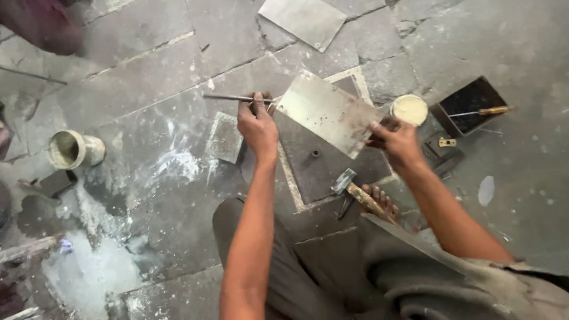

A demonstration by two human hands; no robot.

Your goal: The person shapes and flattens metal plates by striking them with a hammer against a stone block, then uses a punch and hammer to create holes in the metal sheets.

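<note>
My left hand [256,121] grips a thin metal rod [228,98] that lies level and points left. My right hand [396,140] pinches the lower right corner of a shiny square metal sheet [325,112], held tilted over a dark steel block [323,160] set in the stone floor. The block has a small hole near its middle. A hammer [355,191] with a wooden handle lies at the block's near edge, beside my bare foot [381,200].
A small metal square [225,137] lies left of the block. A brass pot [74,149] stands at the left. A round tin of pale paste [409,109], a dark open box [471,105] with a tool inside, and another metal sheet [302,21] lie farther off.
</note>
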